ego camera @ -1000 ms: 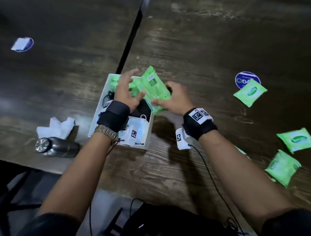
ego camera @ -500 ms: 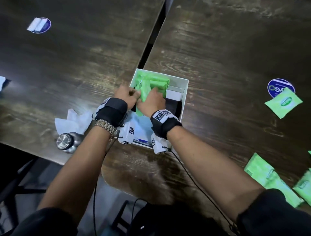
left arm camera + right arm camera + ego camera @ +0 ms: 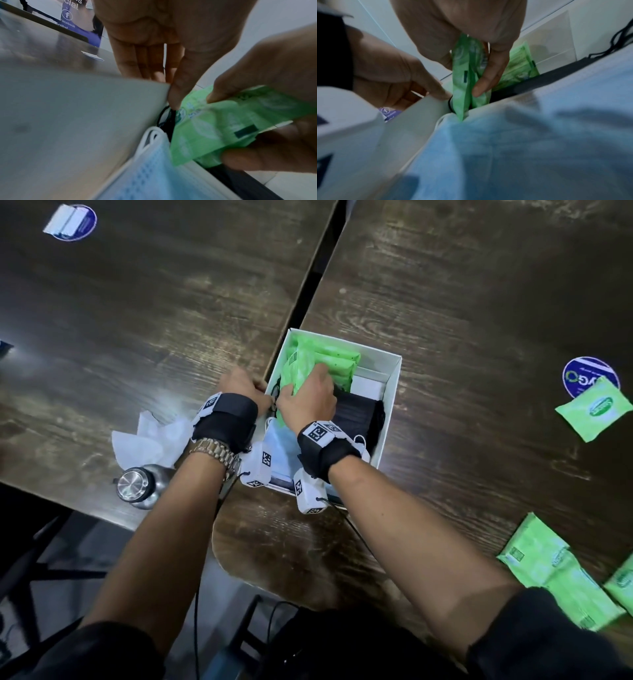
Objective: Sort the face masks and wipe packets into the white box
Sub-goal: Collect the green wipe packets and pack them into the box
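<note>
The white box [image 3: 390,405] stands at the seam of two dark tables. Along its far left side stand green wipe packets [image 3: 337,361]; black face masks [image 3: 359,416] fill the middle and blue face masks [image 3: 281,446] the near end. My right hand [image 3: 301,381] pinches a green wipe packet [image 3: 462,81] upright between the box's left wall and the black masks. My left hand [image 3: 255,386] pinches that left wall [image 3: 102,115], thumb [image 3: 175,97] inside and fingers outside. Three loose wipe packets [image 3: 594,409] [image 3: 548,570] [image 3: 620,583] lie on the table to the right.
A crumpled white tissue [image 3: 150,440] and a metal bottle [image 3: 137,484] lie left of the box near the table's front edge. Round blue stickers [image 3: 589,376] [image 3: 72,222] sit on the tables. A dark gap [image 3: 308,285] runs between the tables behind the box.
The green packet, held above the box by both hands a second ago, has gone down into it. My left hand has left the packet and taken the box's left wall.
</note>
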`<control>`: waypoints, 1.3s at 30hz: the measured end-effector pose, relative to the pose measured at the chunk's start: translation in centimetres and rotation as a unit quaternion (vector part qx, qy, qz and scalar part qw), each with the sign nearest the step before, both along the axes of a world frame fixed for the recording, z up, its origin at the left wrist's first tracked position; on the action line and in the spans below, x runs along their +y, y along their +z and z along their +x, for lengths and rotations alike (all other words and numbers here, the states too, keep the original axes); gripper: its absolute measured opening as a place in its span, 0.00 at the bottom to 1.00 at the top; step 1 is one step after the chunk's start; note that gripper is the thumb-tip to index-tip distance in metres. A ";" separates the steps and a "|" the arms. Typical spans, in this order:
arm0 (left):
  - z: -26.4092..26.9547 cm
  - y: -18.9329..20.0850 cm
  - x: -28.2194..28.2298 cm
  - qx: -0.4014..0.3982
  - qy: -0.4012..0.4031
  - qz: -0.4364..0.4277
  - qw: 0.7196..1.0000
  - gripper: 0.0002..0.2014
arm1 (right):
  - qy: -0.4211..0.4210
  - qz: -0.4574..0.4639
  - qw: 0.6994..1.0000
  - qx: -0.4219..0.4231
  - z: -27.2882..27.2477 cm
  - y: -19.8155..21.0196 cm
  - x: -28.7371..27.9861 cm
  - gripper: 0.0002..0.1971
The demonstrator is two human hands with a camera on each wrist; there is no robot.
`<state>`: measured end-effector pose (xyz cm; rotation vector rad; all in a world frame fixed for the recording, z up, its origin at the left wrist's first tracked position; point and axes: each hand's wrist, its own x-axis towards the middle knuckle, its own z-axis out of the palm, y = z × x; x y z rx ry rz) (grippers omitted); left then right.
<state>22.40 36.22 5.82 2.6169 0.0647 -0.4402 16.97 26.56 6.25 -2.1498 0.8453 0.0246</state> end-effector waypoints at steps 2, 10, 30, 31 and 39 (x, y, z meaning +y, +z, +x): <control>0.0 0.0 0.3 0.003 -0.010 -0.013 1.000 0.06 | -0.012 0.003 1.000 -0.009 0.4 0.1 0.6 0.21; 0.3 0.2 0.4 0.016 -0.021 0.000 1.000 0.06 | -0.046 0.039 0.998 -0.016 1.4 0.3 0.3 0.20; -2.3 1.6 -0.7 0.162 -0.239 0.212 0.934 0.16 | -0.005 -0.004 1.000 -0.025 0.8 0.0 -0.8 0.20; -2.4 1.4 -0.6 0.166 -0.230 0.207 0.936 0.14 | -0.006 -0.004 1.000 -0.024 0.8 -0.1 -0.6 0.20; -1.1 2.5 -0.4 0.020 -0.143 0.129 0.981 0.08 | 0.008 0.000 1.000 0.010 0.8 0.1 0.3 0.25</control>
